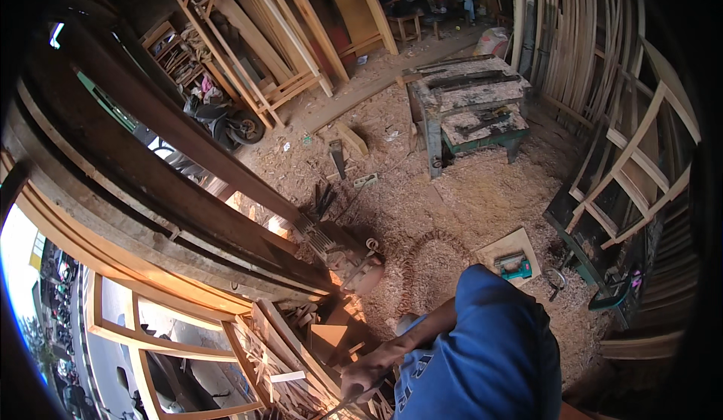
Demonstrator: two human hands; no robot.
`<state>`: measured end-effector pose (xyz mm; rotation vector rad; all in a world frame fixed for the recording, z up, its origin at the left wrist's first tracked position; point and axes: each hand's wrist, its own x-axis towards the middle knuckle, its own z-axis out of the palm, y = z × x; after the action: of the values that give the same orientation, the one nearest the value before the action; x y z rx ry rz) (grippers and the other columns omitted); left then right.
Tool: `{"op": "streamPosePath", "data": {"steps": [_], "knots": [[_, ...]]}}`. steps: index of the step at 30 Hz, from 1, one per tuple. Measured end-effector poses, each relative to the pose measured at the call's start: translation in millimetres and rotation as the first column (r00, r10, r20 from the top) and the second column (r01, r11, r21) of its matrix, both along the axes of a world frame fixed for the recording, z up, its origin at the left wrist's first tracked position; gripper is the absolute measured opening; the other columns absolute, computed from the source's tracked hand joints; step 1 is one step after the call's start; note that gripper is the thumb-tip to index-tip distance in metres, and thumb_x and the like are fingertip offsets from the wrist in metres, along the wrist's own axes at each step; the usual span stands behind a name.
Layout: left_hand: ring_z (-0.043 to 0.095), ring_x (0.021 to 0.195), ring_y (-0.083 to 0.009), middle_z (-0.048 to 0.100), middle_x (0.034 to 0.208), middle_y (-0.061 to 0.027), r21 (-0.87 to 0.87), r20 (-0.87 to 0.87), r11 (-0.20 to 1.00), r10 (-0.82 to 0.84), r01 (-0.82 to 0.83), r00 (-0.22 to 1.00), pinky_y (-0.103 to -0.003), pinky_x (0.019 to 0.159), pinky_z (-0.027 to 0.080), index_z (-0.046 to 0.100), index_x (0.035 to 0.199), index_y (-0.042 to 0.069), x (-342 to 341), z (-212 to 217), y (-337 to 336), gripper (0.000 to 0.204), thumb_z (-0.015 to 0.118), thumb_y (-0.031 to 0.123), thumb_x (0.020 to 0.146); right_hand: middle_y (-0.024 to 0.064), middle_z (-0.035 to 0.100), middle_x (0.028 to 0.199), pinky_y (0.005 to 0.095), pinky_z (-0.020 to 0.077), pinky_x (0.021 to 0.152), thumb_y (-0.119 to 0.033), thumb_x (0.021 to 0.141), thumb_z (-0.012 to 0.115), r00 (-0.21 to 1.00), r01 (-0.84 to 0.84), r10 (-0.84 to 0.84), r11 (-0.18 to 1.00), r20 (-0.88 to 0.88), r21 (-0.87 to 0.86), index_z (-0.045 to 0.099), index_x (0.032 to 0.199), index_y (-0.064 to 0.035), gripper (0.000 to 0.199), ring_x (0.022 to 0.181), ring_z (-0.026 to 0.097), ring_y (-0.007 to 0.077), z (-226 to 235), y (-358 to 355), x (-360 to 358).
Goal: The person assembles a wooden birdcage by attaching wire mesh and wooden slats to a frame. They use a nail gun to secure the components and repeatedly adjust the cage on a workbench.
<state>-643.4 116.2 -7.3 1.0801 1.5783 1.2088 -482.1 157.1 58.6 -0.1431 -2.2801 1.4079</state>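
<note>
My right arm in a blue sleeve (489, 307) bends across my body toward the lower left. At its end my right hand (364, 375) is low among wood offcuts, its fingers curled in shadow. A thin, dark, stick-like shape runs down from the fingers, but I cannot make out what it is. Beside the hand lean long wooden boards (290, 337) and a heap of thin wood strips (279, 397). A short pale strip (288, 376) lies on top of the heap. My left hand does not show.
Wood shavings (452, 201) cover the floor. A green power tool (516, 266) rests on a board at the right. Farther off are a handsaw (337, 160), a dusty machine table (474, 88), a motorbike (226, 122) and wooden frames (260, 43). Two people sit at the back.
</note>
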Motion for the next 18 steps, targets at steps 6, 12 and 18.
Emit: {"op": "streamPosePath", "data": {"steps": [6,12,18], "knots": [[0.059,0.083,-0.0185,0.065,0.103,-0.0101,0.029,-0.050,0.949,-0.312,0.314,0.949,-0.032,0.070,0.050,0.054,0.129,0.001,44,-22,-7,0.044,0.063,0.029,0.096,0.0127,0.069,0.081,0.0374,0.0492,0.069,-0.028,0.084,0.067,0.913,0.394,-0.347,0.886,0.214,-0.244,0.070,0.095,-0.0036,0.027,0.077,0.064,0.0251,1,-102,76],[0.059,0.074,-0.0170,0.066,0.096,-0.0092,0.030,-0.092,0.877,-0.475,0.479,0.875,-0.030,0.064,0.050,0.055,0.127,0.000,70,-25,-27,0.043,0.063,0.028,0.096,0.0146,0.069,0.086,0.0386,0.0493,0.075,-0.037,0.084,0.067,0.765,0.615,-0.483,0.745,0.426,-0.260,0.070,0.099,-0.0034,0.037,0.084,0.064,0.0265,-8,-179,109],[0.059,0.066,-0.0156,0.067,0.090,-0.0083,0.042,-0.093,0.866,-0.493,0.498,0.865,-0.027,0.057,0.050,0.056,0.126,0.000,25,-59,-39,0.041,0.063,0.027,0.096,0.0165,0.069,0.091,0.0398,0.0493,0.080,-0.046,0.084,0.067,0.626,0.732,-0.487,0.637,0.609,-0.242,0.071,0.103,-0.0033,0.047,0.090,0.065,0.0280,-17,-214,115]]}}
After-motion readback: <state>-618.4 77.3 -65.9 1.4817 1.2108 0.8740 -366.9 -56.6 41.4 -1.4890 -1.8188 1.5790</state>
